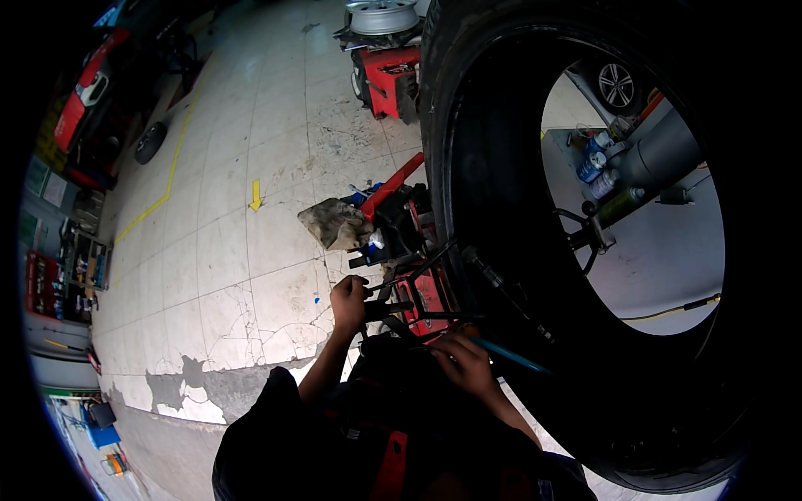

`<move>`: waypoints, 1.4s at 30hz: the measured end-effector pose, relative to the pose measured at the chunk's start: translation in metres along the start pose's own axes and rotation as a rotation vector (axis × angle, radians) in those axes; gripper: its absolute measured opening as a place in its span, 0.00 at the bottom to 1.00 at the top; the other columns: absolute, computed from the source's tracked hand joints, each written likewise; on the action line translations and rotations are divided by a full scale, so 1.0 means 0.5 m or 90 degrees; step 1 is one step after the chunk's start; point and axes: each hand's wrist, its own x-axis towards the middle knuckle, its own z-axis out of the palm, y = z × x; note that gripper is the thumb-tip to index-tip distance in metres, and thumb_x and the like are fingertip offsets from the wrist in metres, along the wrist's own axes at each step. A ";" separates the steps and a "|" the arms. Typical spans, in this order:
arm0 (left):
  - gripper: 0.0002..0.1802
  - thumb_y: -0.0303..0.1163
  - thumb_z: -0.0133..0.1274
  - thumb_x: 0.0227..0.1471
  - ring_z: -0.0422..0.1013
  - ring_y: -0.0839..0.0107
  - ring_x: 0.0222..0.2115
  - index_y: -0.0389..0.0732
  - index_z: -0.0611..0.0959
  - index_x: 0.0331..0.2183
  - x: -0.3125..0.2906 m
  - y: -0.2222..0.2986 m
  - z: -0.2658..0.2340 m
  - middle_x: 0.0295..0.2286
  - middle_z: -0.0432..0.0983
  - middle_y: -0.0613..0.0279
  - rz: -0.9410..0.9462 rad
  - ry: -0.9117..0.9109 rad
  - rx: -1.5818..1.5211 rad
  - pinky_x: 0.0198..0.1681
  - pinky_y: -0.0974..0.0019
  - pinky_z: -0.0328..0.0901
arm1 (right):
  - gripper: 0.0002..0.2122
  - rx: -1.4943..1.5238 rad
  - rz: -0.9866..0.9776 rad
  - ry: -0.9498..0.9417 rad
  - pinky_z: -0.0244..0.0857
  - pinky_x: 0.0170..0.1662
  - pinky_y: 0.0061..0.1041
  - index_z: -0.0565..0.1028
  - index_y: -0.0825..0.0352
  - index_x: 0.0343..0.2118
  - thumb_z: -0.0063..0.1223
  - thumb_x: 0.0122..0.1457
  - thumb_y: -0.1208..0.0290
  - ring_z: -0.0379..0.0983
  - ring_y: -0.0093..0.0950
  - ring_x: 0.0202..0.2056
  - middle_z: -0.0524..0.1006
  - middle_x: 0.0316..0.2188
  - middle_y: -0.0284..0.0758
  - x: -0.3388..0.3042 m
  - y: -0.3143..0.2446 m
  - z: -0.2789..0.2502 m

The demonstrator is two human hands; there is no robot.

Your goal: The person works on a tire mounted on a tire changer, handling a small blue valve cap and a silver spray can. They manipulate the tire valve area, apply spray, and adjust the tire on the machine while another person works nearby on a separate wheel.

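A large black tyre [476,134] stands upright at my right, its open middle facing me. My left hand [348,302] is closed round a thin dark rod [386,285] that reaches toward the black metal frame [430,316] by the tyre's lower left edge. Close to my body, my right hand [464,361] has its fingers bent together; what they pinch is too dark to make out. A thin blue rod-like piece [511,355] lies just beyond that hand, across the tyre's dark wall. Inside the tyre hangs a dark tool or fitting [484,267], partly lost in shadow.
Beyond the frame are a red metal arm [394,185] and a dirty cloth [334,224]. A red machine [391,79] carries a silver wheel rim [382,17]. Spray cans [591,167] and a metal hook [591,234] show through the tyre. A small tyre [150,143] lies far left.
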 end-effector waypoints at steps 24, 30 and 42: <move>0.16 0.32 0.41 0.55 0.74 0.70 0.24 0.32 0.79 0.28 -0.003 0.006 -0.002 0.20 0.76 0.55 -0.020 -0.017 0.000 0.28 0.68 0.66 | 0.08 0.007 0.018 -0.026 0.70 0.34 0.25 0.76 0.66 0.36 0.57 0.51 0.79 0.76 0.32 0.33 0.77 0.32 0.37 0.000 0.005 0.001; 0.16 0.33 0.41 0.55 0.75 0.70 0.24 0.32 0.79 0.28 -0.002 0.005 -0.002 0.20 0.76 0.55 -0.011 -0.015 0.007 0.28 0.68 0.66 | 0.08 0.010 0.027 -0.028 0.70 0.34 0.25 0.76 0.67 0.35 0.57 0.51 0.79 0.76 0.32 0.33 0.77 0.32 0.37 -0.003 0.007 0.005; 0.17 0.34 0.41 0.55 0.73 0.70 0.22 0.31 0.79 0.28 -0.001 0.003 0.000 0.19 0.76 0.55 -0.014 -0.012 -0.006 0.27 0.69 0.65 | 0.07 0.019 0.025 -0.017 0.70 0.33 0.25 0.76 0.67 0.34 0.58 0.51 0.79 0.76 0.32 0.33 0.77 0.31 0.37 -0.002 0.005 0.005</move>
